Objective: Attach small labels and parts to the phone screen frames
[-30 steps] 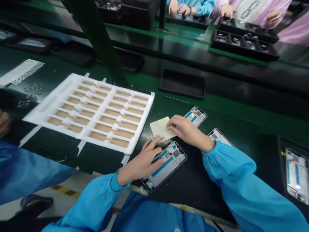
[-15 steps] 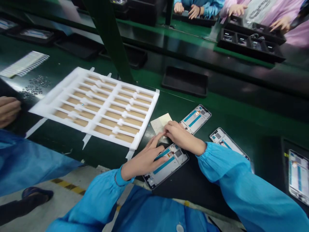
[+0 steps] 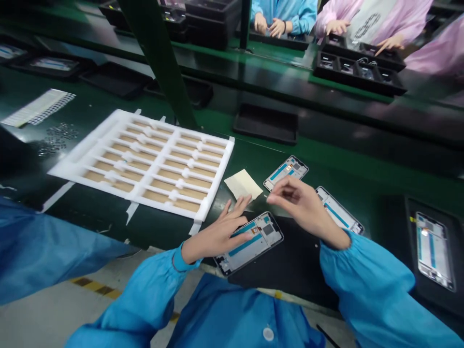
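My left hand (image 3: 221, 233) lies with its fingers stretched and spread, fingertips at the near edge of a pale yellow sheet of paper (image 3: 243, 183). Its thumb reaches over a phone frame (image 3: 250, 253) with blue strips, which sits on a black mat in front of me. Raised to the right of the sheet, my right hand (image 3: 299, 203) has thumb and forefinger pinched together. A tiny pale speck shows at those fingertips, too small to name. Just beyond this hand lies a second phone frame (image 3: 279, 176), and a third phone frame (image 3: 342, 212) is partly behind the wrist.
A white foam tray (image 3: 213, 186) with slots is taped down on the left. Small dark parts (image 3: 58, 137) lie scattered beyond it. A black tray (image 3: 266, 123) stands at the back; another phone frame (image 3: 433, 251) rests in a tray at right. Co-workers' hands (image 3: 277, 28) show across the bench.
My right hand has lifted off the yellow sheet and moved right, still pinched, uncovering the sheet and the near phone frame's top. My left hand stays nearly in place.
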### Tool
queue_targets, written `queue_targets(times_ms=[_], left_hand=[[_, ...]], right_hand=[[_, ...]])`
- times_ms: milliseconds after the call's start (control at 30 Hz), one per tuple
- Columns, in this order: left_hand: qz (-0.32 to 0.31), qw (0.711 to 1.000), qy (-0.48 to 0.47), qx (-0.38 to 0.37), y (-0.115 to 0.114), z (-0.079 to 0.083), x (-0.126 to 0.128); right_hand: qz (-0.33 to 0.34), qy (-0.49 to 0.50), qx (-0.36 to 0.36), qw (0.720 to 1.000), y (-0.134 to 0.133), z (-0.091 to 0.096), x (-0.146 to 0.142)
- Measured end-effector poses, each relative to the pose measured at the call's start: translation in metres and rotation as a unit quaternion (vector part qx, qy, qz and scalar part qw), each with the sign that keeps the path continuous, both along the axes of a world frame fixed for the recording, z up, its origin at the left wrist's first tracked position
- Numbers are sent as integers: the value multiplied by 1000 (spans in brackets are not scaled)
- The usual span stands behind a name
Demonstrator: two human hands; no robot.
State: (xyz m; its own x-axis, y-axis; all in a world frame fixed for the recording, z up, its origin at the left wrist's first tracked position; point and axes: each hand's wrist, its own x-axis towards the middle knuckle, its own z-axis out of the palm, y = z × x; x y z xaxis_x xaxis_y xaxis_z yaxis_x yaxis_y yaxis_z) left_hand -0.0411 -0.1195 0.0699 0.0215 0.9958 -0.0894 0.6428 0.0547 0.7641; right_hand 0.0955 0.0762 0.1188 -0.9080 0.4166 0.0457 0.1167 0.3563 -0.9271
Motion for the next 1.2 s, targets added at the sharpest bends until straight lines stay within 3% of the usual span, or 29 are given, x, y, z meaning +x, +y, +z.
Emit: queue_targets(times_ms=[67, 200, 267, 400, 567, 733, 833, 1000, 1100, 1200], left_hand=[[-21, 1000, 3, -2, 2, 5, 2], [-13, 999, 21, -24, 13, 9, 1], [0, 999, 34, -25, 19, 6, -2], [-23, 998, 40, -32, 24, -2, -7], [-6, 999, 33, -33, 5, 2, 0], [47, 999, -1, 5, -26, 29, 11], [91, 995, -29, 24, -29, 36, 10], [119, 990, -48, 53, -12, 26, -6], [117, 990, -53, 56, -9, 19, -14], [118, 991, -47, 44, -19, 21, -13]], right_hand=[[-6, 1, -26, 1000, -13, 7, 20], [2, -15, 27, 1000, -28, -2, 34], [-13, -11, -28, 999, -25, -17, 28], [-62, 7, -202, 977, -8, -53, 3], [-53, 0, -273, 961, 1, -81, -21], [-49, 2, -277, 960, -9, -81, -22], [-64, 32, -277, 958, -11, -70, -18], [-50, 64, -313, 946, -17, -57, -32], [-32, 43, -320, 946, -24, -65, -50], [-48, 25, -297, 953, -30, -78, -62]])
